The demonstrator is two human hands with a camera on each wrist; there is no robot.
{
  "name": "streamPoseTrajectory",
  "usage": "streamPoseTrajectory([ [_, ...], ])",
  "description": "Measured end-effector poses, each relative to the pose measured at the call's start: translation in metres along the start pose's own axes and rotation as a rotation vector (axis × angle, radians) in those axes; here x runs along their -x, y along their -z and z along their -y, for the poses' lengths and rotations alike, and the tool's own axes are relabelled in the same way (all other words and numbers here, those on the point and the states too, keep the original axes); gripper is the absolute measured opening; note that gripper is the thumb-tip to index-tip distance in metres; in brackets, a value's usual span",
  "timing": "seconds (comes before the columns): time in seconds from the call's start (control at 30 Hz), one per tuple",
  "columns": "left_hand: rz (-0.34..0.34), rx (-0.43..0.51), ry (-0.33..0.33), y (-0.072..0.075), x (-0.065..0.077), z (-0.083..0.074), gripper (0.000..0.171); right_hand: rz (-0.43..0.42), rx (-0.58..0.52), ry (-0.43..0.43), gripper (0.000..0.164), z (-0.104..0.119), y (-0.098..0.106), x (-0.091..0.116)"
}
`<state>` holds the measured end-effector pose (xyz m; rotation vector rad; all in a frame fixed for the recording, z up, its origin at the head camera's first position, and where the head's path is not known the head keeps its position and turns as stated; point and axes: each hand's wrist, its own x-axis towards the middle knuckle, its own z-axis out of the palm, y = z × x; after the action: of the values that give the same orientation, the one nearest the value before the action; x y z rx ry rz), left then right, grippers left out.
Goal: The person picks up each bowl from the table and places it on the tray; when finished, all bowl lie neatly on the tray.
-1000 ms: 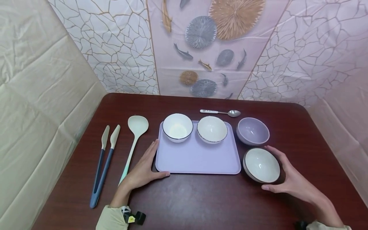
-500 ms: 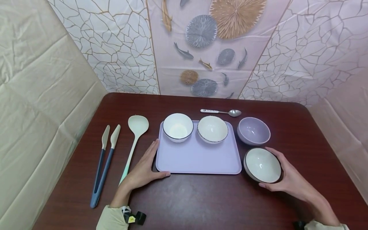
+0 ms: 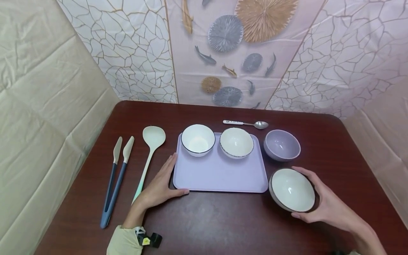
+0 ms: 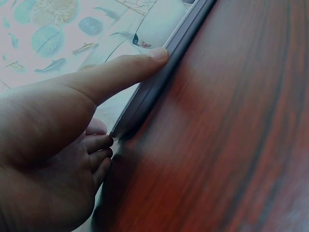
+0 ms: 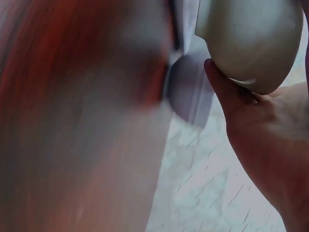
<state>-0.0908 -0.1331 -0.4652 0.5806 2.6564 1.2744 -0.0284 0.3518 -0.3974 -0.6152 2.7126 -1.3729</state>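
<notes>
My right hand [image 3: 331,203] grips a white bowl with a dark rim [image 3: 293,189], thumb on its near side and fingers round the far side. In the right wrist view this bowl [image 5: 256,43] is raised off the table, its underside showing. My left hand [image 3: 160,187] touches the near left corner of a lilac tray [image 3: 220,179], with straight fingers along the left edge and the thumb at the front edge. On the tray's far half stand a white bowl with a thin dark rim [image 3: 198,140] and a white bowl with a speckled rim [image 3: 237,142].
A purple bowl [image 3: 282,145] stands right of the tray, just beyond the held bowl. Behind the tray lies a spoon [image 3: 245,123]. On the left are a pale ladle [image 3: 154,138] and blue-handled tongs [image 3: 113,191]. Patterned cloth [image 3: 229,71] hangs behind the table.
My right hand has lifted the dark-rimmed bowl, which has come a little nearer to me and looks larger. The left hand has stayed at the tray's corner.
</notes>
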Motion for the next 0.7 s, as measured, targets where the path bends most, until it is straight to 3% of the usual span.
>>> streamPoseTrajectory([
  [0.27,-0.007,-0.008,-0.011,0.000,-0.002,0.000,0.119,-0.008,-0.028,0.082,0.121,0.038,-0.038,-0.031],
  [0.7,-0.011,-0.006,-0.020,-0.001,-0.001,0.002,0.119,-0.075,-0.102,-0.078,0.119,0.076,-0.122,-0.092],
])
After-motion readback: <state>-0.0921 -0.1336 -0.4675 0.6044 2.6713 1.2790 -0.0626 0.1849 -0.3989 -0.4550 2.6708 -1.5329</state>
